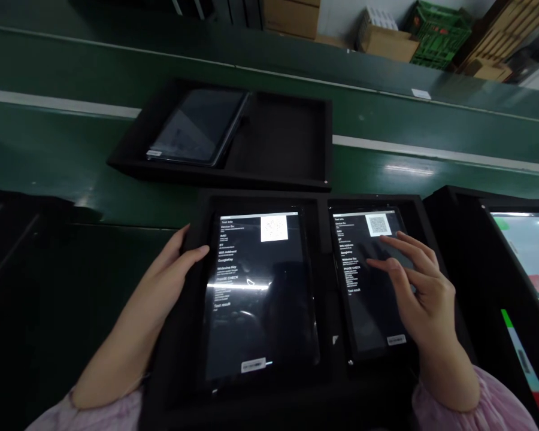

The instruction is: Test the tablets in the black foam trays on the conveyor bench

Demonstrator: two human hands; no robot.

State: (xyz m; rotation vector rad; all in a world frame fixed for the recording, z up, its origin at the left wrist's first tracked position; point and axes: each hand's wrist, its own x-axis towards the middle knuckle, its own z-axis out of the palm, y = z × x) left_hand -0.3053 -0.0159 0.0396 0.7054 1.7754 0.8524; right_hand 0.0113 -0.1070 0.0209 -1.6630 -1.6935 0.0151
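A black foam tray [326,263] lies right in front of me, with one tablet in each of its two compartments. My left hand [168,278] grips the tray's left wall, thumb on the rim. Beside it, the left tablet [260,323] is lit, showing white test text, a QR code and a barcode sticker low down. Over the right tablet [366,323], whose screen has similar text and a QR code, my right hand [420,284] is spread, index finger at the screen near the middle. Whether that fingertip touches the glass I cannot tell.
Behind stands a second black tray [278,134] on the green conveyor line [72,143], a dark-screened tablet [197,126] tilted in its left part. To the right, another tray holds a bright-screened tablet [527,251]. Cartons [386,43] and a green crate [440,30] are at the back.
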